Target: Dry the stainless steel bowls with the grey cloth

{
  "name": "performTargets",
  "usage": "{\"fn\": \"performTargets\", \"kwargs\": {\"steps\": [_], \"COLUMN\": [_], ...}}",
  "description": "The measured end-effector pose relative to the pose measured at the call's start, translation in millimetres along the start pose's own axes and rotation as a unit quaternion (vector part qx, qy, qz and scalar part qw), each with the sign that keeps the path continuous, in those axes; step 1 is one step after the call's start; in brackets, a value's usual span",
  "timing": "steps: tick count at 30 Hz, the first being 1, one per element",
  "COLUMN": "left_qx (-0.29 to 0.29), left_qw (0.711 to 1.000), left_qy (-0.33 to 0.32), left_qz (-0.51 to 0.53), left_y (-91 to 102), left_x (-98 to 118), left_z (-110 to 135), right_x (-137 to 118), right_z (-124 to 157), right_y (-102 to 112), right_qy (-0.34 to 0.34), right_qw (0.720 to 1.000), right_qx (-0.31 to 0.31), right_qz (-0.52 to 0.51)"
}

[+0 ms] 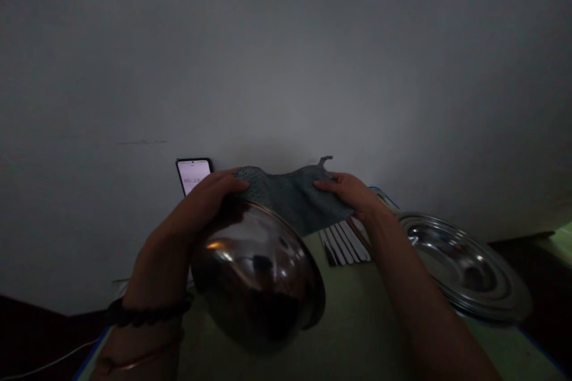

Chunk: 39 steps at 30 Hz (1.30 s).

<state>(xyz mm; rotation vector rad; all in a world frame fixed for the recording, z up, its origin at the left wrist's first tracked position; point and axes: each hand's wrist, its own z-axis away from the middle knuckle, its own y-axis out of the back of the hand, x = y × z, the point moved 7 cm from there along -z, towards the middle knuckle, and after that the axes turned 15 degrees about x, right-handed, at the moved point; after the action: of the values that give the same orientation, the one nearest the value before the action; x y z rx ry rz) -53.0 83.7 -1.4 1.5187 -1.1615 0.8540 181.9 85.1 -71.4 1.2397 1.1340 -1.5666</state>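
A grey cloth (295, 197) with a stitched edge and a small hanging loop is stretched between both hands. My left hand (208, 196) is closed on its left end, the thumb lying on top. At the right end my right hand (346, 190) pinches the cloth between thumb and fingers. Below the cloth a shiny metal bowl (261, 286) is tilted, its outside toward me and its rim facing away to the right. The bowl sits against my left hand and wrist; whether those fingers also grip it is hidden.
Stacked shiny metal basins (460, 262) stand at the table's right side. Several metal utensils (344, 243) lie side by side behind the bowl. A lit phone (193, 174) leans against the grey wall (286, 59). The greenish table (357, 321) has a blue edge.
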Motion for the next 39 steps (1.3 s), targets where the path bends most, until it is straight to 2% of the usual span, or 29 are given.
{"fn": "performTargets", "kwargs": {"steps": [2,4,6,9,11,14,17,20,23,25,29,34,36,39], "left_qx": [-0.02,-0.06,-0.093,-0.114,-0.105,-0.073,-0.087,-0.101,-0.086,-0.075,-0.045,-0.005,-0.009,-0.036], "left_qw": [0.999,0.997,0.996,0.993,0.993,0.994,0.991,0.991,0.993,0.994,0.995,0.996,0.996,0.997], "left_qy": [-0.017,-0.009,-0.007,-0.01,-0.014,0.0,0.013,-0.008,-0.053,-0.073,-0.085,-0.068,-0.067,-0.062], "left_qz": [-0.042,-0.042,-0.016,0.036,0.058,0.078,0.1,0.093,0.054,0.023,-0.019,-0.052,-0.054,-0.039], "left_y": [-5.8,-16.8,-27.2,-35.8,-35.4,-30.7,-33.9,-39.0,-39.9,-39.6,-36.3,-28.6,-28.3,-31.3], "left_x": [1.2,2.8,6.1,9.5,10.0,8.0,8.0,10.2,12.1,11.5,8.8,5.7,6.2,6.4], "left_z": [1.1,5.1,9.6,13.3,12.8,10.6,12.0,14.0,13.6,12.1,6.3,1.8,2.8,5.8], "right_x": [-15.8,-33.1,-46.8,-51.4,-46.1,-40.3,-39.0,-38.6,-44.2,-46.9,-41.8,-36.2,-34.0,-32.0], "right_z": [4.6,14.6,28.1,48.0,54.4,53.4,46.8,44.4,49.3,53.8,57.2,53.8,51.1,46.5], "right_y": [14.8,12.8,-7.1,-48.2,-63.9,-66.6,-59.0,-58.4,-62.7,-65.7,-69.3,-68.5,-68.4,-65.7], "right_qy": [0.051,0.121,0.196,0.26,0.242,0.197,0.191,0.196,0.247,0.272,0.224,0.16,0.149,0.158], "right_qw": [0.996,0.984,0.967,0.943,0.947,0.966,0.975,0.976,0.964,0.954,0.959,0.973,0.977,0.983], "right_qx": [0.067,0.096,0.07,-0.034,-0.093,-0.131,-0.105,-0.081,-0.075,-0.092,-0.158,-0.166,-0.15,-0.092], "right_qz": [0.043,0.09,0.146,0.207,0.192,0.1,0.05,0.041,0.066,0.083,0.069,0.02,0.015,0.034]}}
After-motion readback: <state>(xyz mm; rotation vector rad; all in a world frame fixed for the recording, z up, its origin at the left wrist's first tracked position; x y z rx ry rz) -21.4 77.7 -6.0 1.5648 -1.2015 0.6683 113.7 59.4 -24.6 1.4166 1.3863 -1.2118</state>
